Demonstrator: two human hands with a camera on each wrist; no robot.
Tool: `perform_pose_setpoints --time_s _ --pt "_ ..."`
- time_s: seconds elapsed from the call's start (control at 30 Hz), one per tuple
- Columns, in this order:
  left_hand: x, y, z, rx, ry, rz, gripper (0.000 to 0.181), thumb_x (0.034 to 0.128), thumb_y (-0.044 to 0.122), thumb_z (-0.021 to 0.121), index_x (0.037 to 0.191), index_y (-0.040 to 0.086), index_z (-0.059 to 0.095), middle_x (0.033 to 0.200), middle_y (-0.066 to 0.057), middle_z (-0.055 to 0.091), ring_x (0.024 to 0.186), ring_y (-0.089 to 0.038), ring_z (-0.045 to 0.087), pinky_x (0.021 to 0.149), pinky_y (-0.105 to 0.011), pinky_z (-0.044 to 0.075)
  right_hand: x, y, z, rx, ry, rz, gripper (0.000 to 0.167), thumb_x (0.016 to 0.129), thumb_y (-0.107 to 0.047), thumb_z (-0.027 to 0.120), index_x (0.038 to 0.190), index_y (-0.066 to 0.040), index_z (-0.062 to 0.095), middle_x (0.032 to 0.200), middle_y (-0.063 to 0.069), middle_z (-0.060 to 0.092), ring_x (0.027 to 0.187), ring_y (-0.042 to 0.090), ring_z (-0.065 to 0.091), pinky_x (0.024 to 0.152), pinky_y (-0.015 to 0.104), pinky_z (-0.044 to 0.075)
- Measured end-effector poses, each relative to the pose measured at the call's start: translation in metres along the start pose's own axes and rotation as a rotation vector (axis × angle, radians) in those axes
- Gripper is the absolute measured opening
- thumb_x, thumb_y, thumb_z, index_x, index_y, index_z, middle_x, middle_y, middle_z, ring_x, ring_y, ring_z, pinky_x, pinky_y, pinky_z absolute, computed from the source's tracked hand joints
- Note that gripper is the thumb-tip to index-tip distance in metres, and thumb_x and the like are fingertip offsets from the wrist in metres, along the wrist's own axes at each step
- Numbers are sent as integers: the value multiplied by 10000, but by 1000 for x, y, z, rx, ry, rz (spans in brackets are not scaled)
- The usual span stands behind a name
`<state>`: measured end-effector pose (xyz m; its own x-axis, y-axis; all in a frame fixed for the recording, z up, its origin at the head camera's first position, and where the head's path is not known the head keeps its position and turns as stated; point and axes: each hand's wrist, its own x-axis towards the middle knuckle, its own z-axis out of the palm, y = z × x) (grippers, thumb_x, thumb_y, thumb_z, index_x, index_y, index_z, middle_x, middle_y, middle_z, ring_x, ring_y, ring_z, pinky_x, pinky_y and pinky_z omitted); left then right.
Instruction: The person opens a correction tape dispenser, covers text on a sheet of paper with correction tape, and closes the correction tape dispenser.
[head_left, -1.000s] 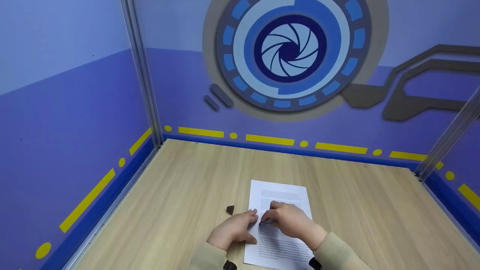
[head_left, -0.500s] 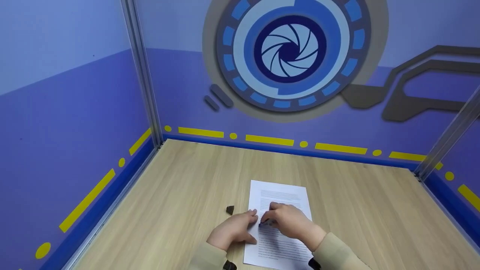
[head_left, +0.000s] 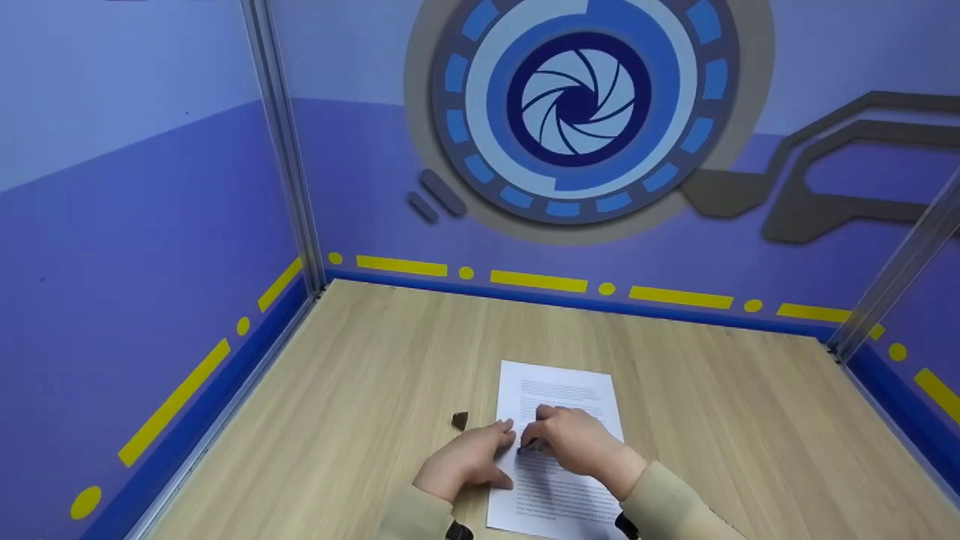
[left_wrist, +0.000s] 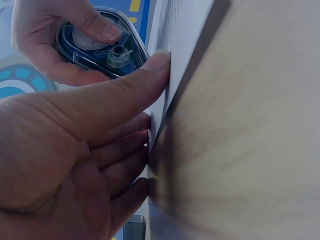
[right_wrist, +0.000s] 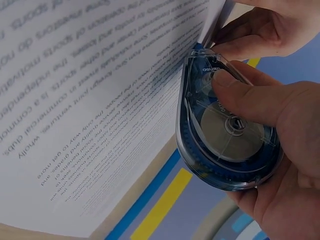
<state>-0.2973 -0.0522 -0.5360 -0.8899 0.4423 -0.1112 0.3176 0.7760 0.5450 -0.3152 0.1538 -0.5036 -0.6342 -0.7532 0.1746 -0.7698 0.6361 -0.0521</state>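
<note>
A printed sheet of paper [head_left: 559,382] lies on the table, one edge lifted slightly in the left wrist view. My right hand [head_left: 581,442] pinches a clear, blue-tinted correction tape [right_wrist: 230,132] between thumb and fingers. Its narrow tip meets the paper near the left margin of the text. On the sheet's left edge rests my left hand [head_left: 469,457], thumb and fingers extended and spread, close beside the tape's tip. The fingers [left_wrist: 127,170] touch the margin and the table's edge of the sheet. Left of the paper sits a small dark cap-like piece [head_left: 460,420].
The wooden table [head_left: 360,360] spreads around the sheet. Blue-purple panels [head_left: 360,187] with yellow markings enclose its back and sides, and metal posts [head_left: 281,135] stand at the corners.
My right hand has shifted very slightly left with the correction tape, its tip staying near the paper's left margin. The left hand and the dark piece have stayed in place.
</note>
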Motion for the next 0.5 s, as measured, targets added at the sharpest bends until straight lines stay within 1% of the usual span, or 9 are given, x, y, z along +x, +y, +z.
perform_pose_setpoints --time_s 0.17,0.5 --pt "1 0 0 5 -3 -1 751 790 221 895 1458 81 581 1603 -30 486 1492 -250 457 1234 -371 399 0 1 0 11 -9 8 255 801 -4 810 974 -192 807 873 -15 659 783 172 694 694 337 603" --pt "0 0 1 19 8 5 746 786 223 895 1452 86 588 1599 -31 491 1490 -250 460 1234 -361 399 -1 2 -1 16 -16 7 235 817 -7 805 965 -189 806 869 -14 669 771 153 689 681 329 601"
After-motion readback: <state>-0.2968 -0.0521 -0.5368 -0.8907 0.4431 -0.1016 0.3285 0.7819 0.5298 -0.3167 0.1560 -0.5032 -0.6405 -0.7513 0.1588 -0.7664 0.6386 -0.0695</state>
